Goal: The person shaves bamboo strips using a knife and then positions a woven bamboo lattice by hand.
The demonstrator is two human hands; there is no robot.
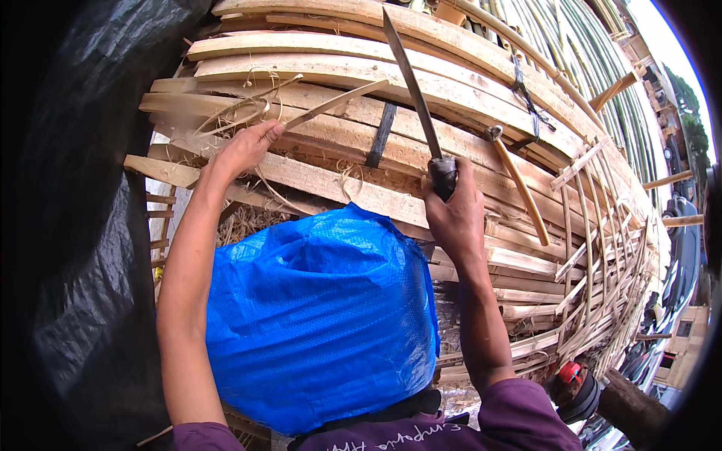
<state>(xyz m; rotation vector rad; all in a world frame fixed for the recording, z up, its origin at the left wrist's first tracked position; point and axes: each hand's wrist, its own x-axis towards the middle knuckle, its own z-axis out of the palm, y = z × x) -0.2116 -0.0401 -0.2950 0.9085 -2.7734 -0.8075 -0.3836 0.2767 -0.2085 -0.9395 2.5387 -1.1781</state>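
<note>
Black sheet [90, 225] hanging left of the slat pile [466, 90], walling off that side. Left hand [244, 150] stretched out over the pile's near-left edge, fingers pinched narrow around the end of a thin strip [331, 104], holding it slanted up and rightward, probably to keep it taut and steady. Loose curled shavings [241, 105] scattered on the pile just beyond that hand. Blue wrap [323, 323] bunched below the pile's front edge, over the lap, likely as a guard. Black band [381, 135] crossing the pile's slats near its middle, binding them. Right hand [453, 214] fisted tight around the dark grip of a long knife [412, 83], blade pointing up and away over the pile's centre, its edge close to the strip's far end, seemingly angled for shaving. Curved-handled tool [519, 184] lying on the pile right of the knife. Thinner sticks [602, 248] fanned along the pile's right rim.
</note>
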